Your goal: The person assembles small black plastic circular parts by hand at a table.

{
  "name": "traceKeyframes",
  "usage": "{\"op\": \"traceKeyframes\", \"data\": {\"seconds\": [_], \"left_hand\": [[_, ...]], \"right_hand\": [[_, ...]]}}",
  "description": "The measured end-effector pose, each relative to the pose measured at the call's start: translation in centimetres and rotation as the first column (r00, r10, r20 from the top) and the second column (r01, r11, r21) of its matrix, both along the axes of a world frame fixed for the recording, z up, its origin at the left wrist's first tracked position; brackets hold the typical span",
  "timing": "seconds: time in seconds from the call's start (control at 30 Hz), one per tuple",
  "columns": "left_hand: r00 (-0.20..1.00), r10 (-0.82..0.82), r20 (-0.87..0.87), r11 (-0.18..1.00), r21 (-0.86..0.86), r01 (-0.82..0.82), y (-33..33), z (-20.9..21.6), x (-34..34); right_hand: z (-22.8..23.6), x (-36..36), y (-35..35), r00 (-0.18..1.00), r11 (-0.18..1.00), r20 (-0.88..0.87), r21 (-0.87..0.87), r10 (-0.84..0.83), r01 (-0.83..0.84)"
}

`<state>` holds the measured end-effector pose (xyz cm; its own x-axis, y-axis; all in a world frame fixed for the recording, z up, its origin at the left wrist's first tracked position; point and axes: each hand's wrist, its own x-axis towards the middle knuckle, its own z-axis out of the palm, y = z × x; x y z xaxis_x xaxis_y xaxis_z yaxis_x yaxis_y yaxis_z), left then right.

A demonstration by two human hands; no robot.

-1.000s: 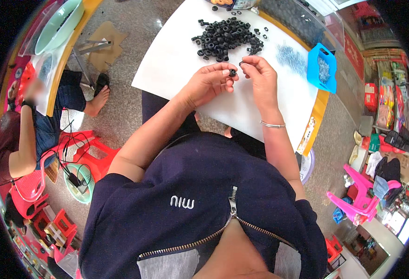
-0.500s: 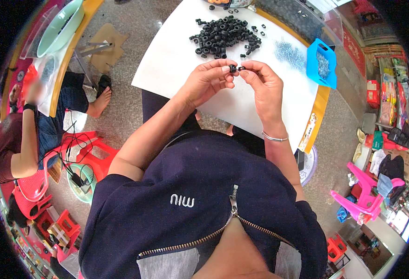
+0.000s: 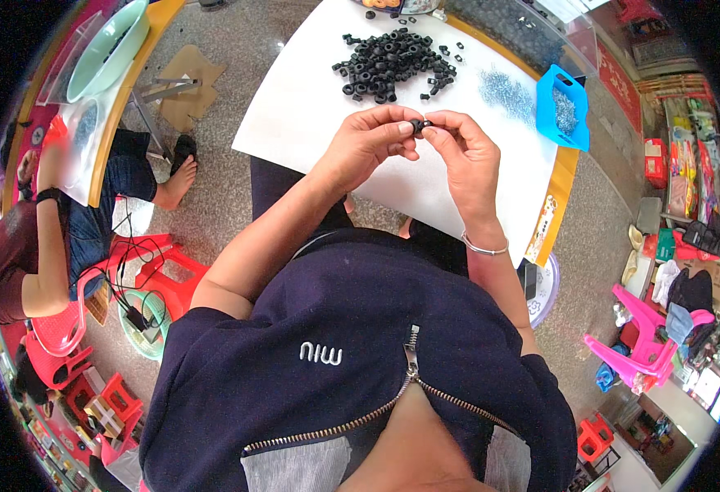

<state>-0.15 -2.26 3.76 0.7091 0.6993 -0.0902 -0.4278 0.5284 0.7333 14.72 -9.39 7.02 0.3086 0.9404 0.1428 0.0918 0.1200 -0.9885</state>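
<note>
Over the near part of the white tabletop (image 3: 294, 115), my two hands meet. My left hand (image 3: 366, 148) pinches a small black plastic part (image 3: 417, 125) between thumb and fingertips. Pressed against its right side is a smaller black piece, mostly covered by the thumb and forefinger of my right hand (image 3: 468, 154); its shape is hard to make out. Beyond my fingers lies a heap of small black plastic parts (image 3: 388, 66), some ring-shaped, with a few loose ones around it. To the right, tiny silvery-blue pieces (image 3: 507, 92) are spread on the white surface.
A blue plastic tray (image 3: 583, 133) holding more tiny pieces stands at the table's right edge. At the left, another person's forearm (image 3: 50, 234) reaches over a second table with a pale green basin (image 3: 97, 82). Red stools (image 3: 181, 275) and a pink stool (image 3: 642, 328) stand around.
The black parts in my two hands, slightly apart before, are now together. My right fingertips have moved a little left. The rest of the scene has shifted only slightly.
</note>
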Motion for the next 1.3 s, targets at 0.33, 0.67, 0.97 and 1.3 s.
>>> {"op": "traceKeyframes", "data": {"seconds": [0.33, 0.67, 0.97, 1.3], "left_hand": [[0.994, 0.075, -0.08, 0.994, 0.081, -0.068, -0.4, 0.4, 0.2], [0.981, 0.024, -0.191, 0.995, 0.097, -0.006, 0.0, 0.8, -0.1], [0.982, -0.097, -0.164, 0.995, -0.004, 0.097, -0.1, 0.2, 0.0], [0.992, -0.083, -0.097, 0.994, -0.072, 0.076, -0.6, 1.0, 1.2]], "right_hand": [[0.7, -0.5, -0.3, 0.917, 0.988, 0.386, 0.151, -0.097, 0.041], [0.9, -0.5, -0.3, 0.776, 0.953, 0.61, 0.302, -0.161, -0.039], [-0.1, 0.9, -0.4, 0.91, 0.983, 0.414, 0.156, 0.026, -0.099], [-0.6, 0.7, -1.3, 0.978, 0.982, 0.198, 0.187, -0.068, 0.031]]}}
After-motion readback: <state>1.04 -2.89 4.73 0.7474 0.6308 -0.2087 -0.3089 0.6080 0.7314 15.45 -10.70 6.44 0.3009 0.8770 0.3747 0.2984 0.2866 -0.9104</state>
